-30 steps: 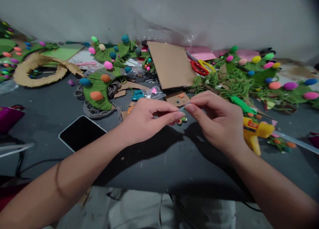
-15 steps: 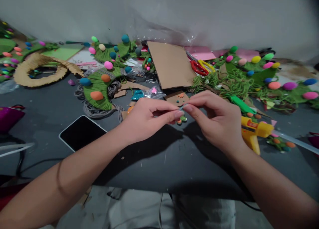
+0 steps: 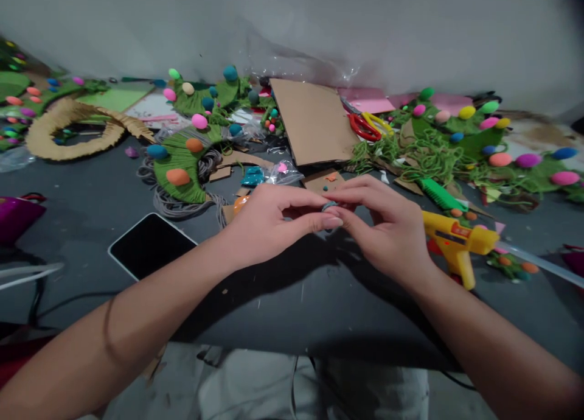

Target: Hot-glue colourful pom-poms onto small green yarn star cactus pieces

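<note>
Both hands meet near the middle of the view, above the dark table (image 3: pixel 278 304). My left hand (image 3: pixel 283 219) pinches a small blue-grey piece (image 3: pixel 329 207) between thumb and fingers. From the right, my right hand (image 3: pixel 381 222) closes its fingertips on the same piece. The fingers cover most of it, so its full shape is hidden. Behind the hands is a small brown cardboard piece (image 3: pixel 317 181) with an orange bit on it. A yellow glue gun (image 3: pixel 460 237) lies just right of my right hand.
A phone (image 3: pixel 150 243) lies at the left. Behind are a green wrapped crescent (image 3: pixel 180 164), a tan ring (image 3: pixel 68 146), a cardboard sheet (image 3: pixel 314 122), red-handled scissors (image 3: pixel 364 128), green yarn (image 3: pixel 429 155) and a green comb-like piece (image 3: pixel 441 195).
My fingertips have come closer together around the blue-grey piece. My right hand has shifted slightly left, showing more of the glue gun. The small colourful piece beneath the fingers is now hidden.
</note>
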The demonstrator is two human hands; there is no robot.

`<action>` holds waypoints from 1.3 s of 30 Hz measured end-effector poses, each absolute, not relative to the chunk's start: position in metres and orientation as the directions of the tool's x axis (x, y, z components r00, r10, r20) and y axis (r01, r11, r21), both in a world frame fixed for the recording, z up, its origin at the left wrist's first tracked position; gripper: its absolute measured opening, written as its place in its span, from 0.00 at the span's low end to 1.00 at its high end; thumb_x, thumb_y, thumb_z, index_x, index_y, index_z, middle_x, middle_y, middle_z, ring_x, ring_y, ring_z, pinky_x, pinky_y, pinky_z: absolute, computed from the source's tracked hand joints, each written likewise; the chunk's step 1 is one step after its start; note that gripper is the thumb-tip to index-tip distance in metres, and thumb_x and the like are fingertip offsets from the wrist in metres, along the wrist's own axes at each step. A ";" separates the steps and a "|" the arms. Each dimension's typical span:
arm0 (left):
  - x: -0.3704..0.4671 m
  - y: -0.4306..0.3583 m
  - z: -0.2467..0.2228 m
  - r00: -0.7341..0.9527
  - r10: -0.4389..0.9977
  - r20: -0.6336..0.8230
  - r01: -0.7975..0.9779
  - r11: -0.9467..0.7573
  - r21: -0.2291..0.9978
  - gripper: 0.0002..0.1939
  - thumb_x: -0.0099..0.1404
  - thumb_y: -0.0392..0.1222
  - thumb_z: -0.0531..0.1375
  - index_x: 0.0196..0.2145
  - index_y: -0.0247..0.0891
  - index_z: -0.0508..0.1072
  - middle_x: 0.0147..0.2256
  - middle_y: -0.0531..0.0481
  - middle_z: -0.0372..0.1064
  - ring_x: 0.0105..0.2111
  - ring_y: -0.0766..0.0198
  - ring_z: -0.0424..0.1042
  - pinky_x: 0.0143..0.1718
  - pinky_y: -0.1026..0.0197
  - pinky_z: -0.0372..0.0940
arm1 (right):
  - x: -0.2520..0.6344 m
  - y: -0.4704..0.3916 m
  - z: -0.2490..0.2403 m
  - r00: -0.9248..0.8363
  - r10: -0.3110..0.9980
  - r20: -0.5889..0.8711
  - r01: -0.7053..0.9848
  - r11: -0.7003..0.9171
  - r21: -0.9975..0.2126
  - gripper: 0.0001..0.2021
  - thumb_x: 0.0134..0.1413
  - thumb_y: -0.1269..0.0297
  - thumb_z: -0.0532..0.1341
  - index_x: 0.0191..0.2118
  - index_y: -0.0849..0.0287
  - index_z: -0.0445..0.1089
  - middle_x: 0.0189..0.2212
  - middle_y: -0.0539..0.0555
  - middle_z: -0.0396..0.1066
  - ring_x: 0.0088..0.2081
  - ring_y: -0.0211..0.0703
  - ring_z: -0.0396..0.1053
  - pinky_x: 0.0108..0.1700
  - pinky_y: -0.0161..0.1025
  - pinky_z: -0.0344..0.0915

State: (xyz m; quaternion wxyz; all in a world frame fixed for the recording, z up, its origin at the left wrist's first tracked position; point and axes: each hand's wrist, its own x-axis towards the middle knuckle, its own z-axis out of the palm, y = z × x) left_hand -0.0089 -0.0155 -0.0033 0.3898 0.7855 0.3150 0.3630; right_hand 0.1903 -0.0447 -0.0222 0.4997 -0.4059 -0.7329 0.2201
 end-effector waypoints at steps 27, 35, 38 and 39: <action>-0.017 -0.012 -0.009 0.741 0.509 0.437 0.341 -0.847 0.408 0.08 0.70 0.40 0.59 0.41 0.35 0.77 0.29 0.51 0.75 0.29 0.65 0.74 0.31 0.63 0.62 | 0.192 -0.051 -0.012 -0.154 0.763 0.627 0.413 0.627 -0.661 0.03 0.63 0.68 0.66 0.38 0.53 0.76 0.37 0.52 0.74 0.38 0.40 0.73 0.41 0.40 0.71; -0.019 -0.010 -0.016 0.713 0.536 0.452 0.332 -0.826 0.456 0.16 0.69 0.41 0.62 0.52 0.35 0.78 0.36 0.47 0.81 0.33 0.63 0.78 0.37 0.62 0.68 | 0.208 -0.046 -0.008 0.006 0.787 0.616 0.600 0.491 -0.632 0.18 0.69 0.59 0.59 0.26 0.54 0.68 0.22 0.49 0.64 0.25 0.39 0.62 0.29 0.42 0.58; -0.017 -0.011 -0.011 0.672 0.601 0.433 0.317 -0.762 0.565 0.15 0.68 0.40 0.63 0.51 0.35 0.79 0.37 0.48 0.81 0.32 0.65 0.77 0.37 0.63 0.70 | 0.213 -0.043 -0.006 -0.058 0.720 0.691 0.654 0.550 -0.519 0.07 0.61 0.63 0.68 0.31 0.52 0.76 0.34 0.53 0.75 0.36 0.44 0.72 0.37 0.44 0.67; -0.016 -0.012 -0.009 0.660 0.633 0.405 0.304 -0.718 0.626 0.14 0.67 0.40 0.63 0.50 0.35 0.79 0.38 0.48 0.82 0.32 0.66 0.77 0.37 0.64 0.70 | 0.215 -0.042 -0.006 -0.077 0.714 0.696 0.651 0.565 -0.508 0.07 0.60 0.64 0.69 0.30 0.52 0.76 0.37 0.53 0.77 0.39 0.45 0.74 0.41 0.45 0.69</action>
